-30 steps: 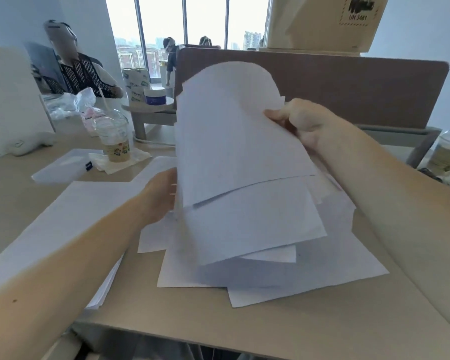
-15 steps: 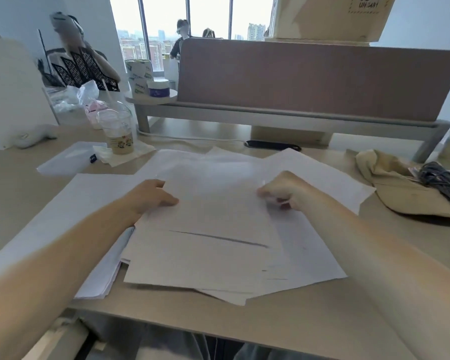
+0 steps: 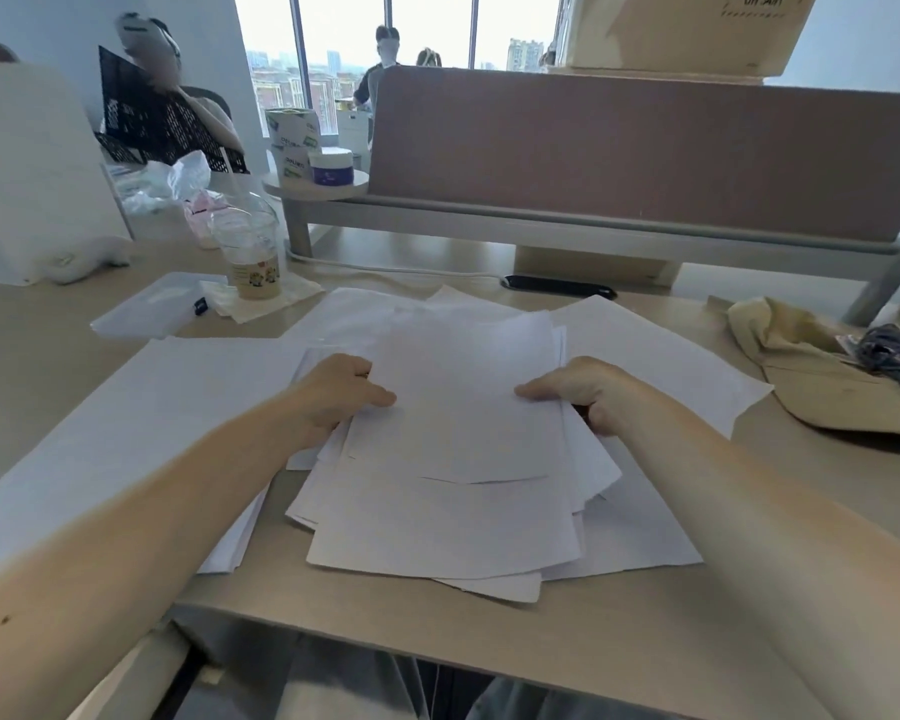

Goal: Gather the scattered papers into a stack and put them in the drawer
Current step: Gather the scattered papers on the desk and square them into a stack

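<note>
Loose stack of thin white paper sheets mid-frame on beige counter, long axis running away from camera, edges fanned unevenly, left hand and right hand pinching its side edges.

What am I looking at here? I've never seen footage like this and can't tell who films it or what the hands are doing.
There is no machine: a person wears a wide-angle camera on the head, looking down at their own bare arms. The left hand and right hand grip the two sides of a loose pile of white papers lying on a beige desk. The sheets are fanned out, not squared. Another paper stack lies to the left. Further back stand a plastic cup, a clear box and a desk divider; a tan cloth lies to the right.
</note>
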`<action>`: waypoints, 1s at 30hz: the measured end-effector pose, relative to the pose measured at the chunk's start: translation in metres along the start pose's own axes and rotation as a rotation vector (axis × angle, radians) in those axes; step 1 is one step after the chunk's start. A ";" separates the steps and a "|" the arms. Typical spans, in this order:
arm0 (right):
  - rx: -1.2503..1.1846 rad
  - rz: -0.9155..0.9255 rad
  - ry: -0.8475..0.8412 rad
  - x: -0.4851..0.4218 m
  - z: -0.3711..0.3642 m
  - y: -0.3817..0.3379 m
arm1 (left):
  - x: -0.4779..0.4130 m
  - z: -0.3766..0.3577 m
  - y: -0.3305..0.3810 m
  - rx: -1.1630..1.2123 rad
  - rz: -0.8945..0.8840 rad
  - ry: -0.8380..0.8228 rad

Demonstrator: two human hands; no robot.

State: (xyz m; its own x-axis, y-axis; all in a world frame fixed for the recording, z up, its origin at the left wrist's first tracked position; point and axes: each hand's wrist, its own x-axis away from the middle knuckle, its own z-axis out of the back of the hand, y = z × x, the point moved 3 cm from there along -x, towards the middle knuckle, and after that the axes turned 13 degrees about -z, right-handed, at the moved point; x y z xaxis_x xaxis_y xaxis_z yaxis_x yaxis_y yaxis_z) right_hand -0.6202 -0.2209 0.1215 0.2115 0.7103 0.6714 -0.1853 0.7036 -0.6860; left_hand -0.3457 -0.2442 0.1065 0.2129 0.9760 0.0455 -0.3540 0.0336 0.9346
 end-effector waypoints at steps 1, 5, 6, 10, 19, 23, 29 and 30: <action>0.006 0.029 -0.007 0.001 -0.001 -0.001 | 0.000 -0.002 -0.001 0.005 -0.002 -0.025; -0.043 0.267 -0.018 0.013 0.005 -0.015 | -0.004 0.001 0.002 -0.072 -0.043 0.074; -0.067 0.341 -0.022 0.018 0.011 -0.021 | -0.005 0.006 0.007 -0.050 -0.045 0.164; -0.143 0.656 -0.043 0.048 0.030 -0.053 | -0.008 0.016 0.045 0.398 -0.191 0.152; -0.332 1.021 0.026 0.105 0.058 -0.105 | -0.008 0.028 0.154 0.444 -0.680 0.288; -0.362 0.952 0.018 0.078 0.044 -0.078 | -0.006 0.005 0.112 0.333 -0.542 0.292; -0.405 0.956 -0.009 0.080 0.038 -0.075 | 0.001 -0.003 0.116 0.361 -0.616 0.286; -0.410 0.992 -0.008 0.085 0.038 -0.079 | 0.002 -0.002 0.121 0.367 -0.635 0.294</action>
State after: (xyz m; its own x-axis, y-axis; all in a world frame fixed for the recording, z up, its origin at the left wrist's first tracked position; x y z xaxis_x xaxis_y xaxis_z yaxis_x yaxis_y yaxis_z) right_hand -0.6239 -0.2153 0.2439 0.1370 0.9620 -0.2362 0.0660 -0.2468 -0.9668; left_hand -0.3895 -0.2380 0.2187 0.0060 0.8126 -0.5828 0.0891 0.5801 0.8097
